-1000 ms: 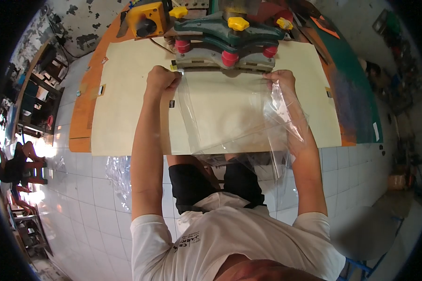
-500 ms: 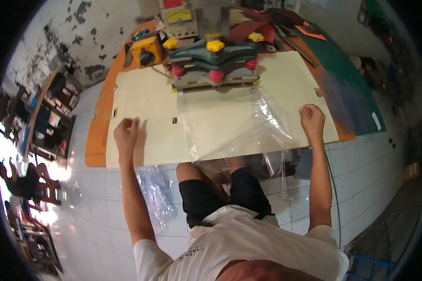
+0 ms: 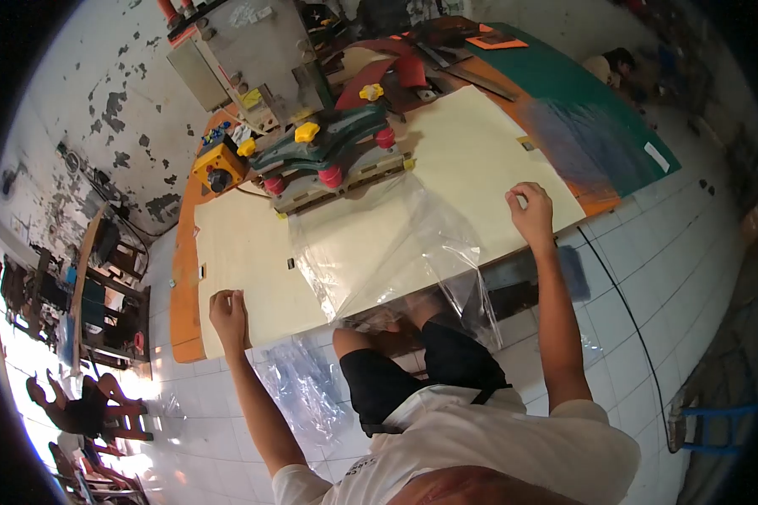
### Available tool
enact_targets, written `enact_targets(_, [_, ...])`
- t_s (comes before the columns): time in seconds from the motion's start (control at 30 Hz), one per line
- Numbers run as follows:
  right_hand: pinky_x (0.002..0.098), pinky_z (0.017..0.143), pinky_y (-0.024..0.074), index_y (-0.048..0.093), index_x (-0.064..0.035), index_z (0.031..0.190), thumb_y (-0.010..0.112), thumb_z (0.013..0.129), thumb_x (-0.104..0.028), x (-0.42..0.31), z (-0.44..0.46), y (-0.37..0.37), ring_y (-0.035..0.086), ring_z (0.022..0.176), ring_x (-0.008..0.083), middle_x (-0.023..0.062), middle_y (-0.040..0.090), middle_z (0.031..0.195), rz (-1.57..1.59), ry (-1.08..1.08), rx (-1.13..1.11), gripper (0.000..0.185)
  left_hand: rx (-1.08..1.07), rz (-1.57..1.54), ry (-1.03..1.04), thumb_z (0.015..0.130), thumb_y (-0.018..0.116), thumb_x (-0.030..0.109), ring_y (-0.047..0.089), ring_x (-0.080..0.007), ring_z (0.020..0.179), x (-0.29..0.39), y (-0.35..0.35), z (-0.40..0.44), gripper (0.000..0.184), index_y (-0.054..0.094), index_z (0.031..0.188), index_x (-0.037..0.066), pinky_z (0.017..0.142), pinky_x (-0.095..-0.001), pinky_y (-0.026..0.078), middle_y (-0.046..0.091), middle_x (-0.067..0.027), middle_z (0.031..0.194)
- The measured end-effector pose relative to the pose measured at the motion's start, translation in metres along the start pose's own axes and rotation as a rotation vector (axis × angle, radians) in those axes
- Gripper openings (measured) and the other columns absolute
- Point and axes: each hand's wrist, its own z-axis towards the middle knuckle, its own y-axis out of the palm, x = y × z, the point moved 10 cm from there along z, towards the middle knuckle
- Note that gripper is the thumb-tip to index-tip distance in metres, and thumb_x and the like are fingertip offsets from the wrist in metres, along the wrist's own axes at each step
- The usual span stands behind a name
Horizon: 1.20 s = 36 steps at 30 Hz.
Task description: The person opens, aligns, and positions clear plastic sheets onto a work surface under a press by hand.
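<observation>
A clear plastic sheet (image 3: 379,252) lies across the cream-coloured board (image 3: 446,143), and its front part hangs over the edge above my legs. Its far end meets the press head (image 3: 337,181), a dark green bar with yellow knobs and red fittings over a metal jaw. My left hand (image 3: 229,316) is loosely closed at the board's front left edge, away from the sheet. On the right, my right hand (image 3: 531,209) is over the board with thumb and fingers curled into a ring. Nothing shows in either hand.
A yellow box with a black knob (image 3: 218,172) stands left of the press. Dark blue film (image 3: 581,147) lies on the green mat (image 3: 522,67). Crumpled clear plastic (image 3: 299,387) lies on the tiled floor. A black cable (image 3: 623,303) runs along the floor at right. Other people sit far off.
The head view has tilted and shifted, so the table appears turned. My right hand's fingers have loosened from a fist into a ring. The plastic sheet stays under the press head.
</observation>
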Motion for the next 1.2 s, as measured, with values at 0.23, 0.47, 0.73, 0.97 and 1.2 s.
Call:
enact_targets(0.23, [0.0406, 0.077, 0.0492, 0.065, -0.0013, 0.083, 0.069, 0.082, -0.011, 0.001, 0.001, -0.005, 0.063, 0.084, 0.0315, 0.0129, 0.066, 0.085, 0.023, 0.023, 0.056, 0.011, 0.047, -0.044, -0.055, 0.087, 0.065, 0.017, 0.062, -0.031, 0.087, -0.017, 0.003, 0.001, 0.021, 0.065, 0.088, -0.004, 0.081, -0.0382, 0.048, 0.064, -0.0175, 0.095])
enact_targets(0.47, [0.0399, 0.075, 0.0502, 0.066, 0.0003, 0.083, 0.069, 0.083, -0.01, 0.007, 0.0, -0.005, 0.065, 0.082, 0.0309, 0.0132, 0.067, 0.085, 0.065, 0.062, 0.071, 0.011, 0.064, -0.142, -0.032, 0.088, 0.065, 0.015, 0.062, -0.0283, 0.088, -0.034, 0.009, 0.001, 0.021, 0.064, 0.089, -0.006, 0.08, -0.0369, 0.049, 0.064, -0.0165, 0.095])
enact_targets(0.73, [0.0389, 0.074, 0.0509, 0.066, 0.0011, 0.084, 0.069, 0.082, -0.01, 0.005, -0.001, -0.006, 0.065, 0.08, 0.0311, 0.0139, 0.067, 0.084, 0.085, 0.078, 0.079, 0.011, 0.052, -0.174, -0.019, 0.091, 0.064, 0.01, 0.062, -0.018, 0.089, -0.025, 0.005, -0.002, 0.017, 0.063, 0.095, -0.007, 0.08, -0.0289, 0.05, 0.062, -0.0107, 0.097])
enact_targets(0.97, [0.0379, 0.074, 0.0513, 0.065, 0.0009, 0.084, 0.069, 0.083, -0.009, 0.004, -0.001, -0.005, 0.065, 0.08, 0.0307, 0.0139, 0.067, 0.084, 0.068, 0.048, 0.056, 0.011, 0.053, -0.128, -0.006, 0.091, 0.062, 0.015, 0.063, -0.0233, 0.09, -0.022, 0.003, 0.0, 0.022, 0.064, 0.093, -0.007, 0.081, -0.0327, 0.049, 0.065, -0.0145, 0.095])
enact_targets(1.2, [0.0383, 0.075, 0.0516, 0.066, 0.0009, 0.085, 0.069, 0.084, -0.011, 0.006, -0.002, -0.004, 0.066, 0.081, 0.0305, 0.0139, 0.067, 0.085, 0.078, 0.059, 0.053, 0.012, 0.058, -0.304, -0.102, 0.093, 0.055, 0.008, 0.063, -0.0181, 0.089, -0.044, 0.004, -0.002, 0.016, 0.064, 0.099, -0.003, 0.082, -0.0298, 0.049, 0.067, -0.01, 0.094])
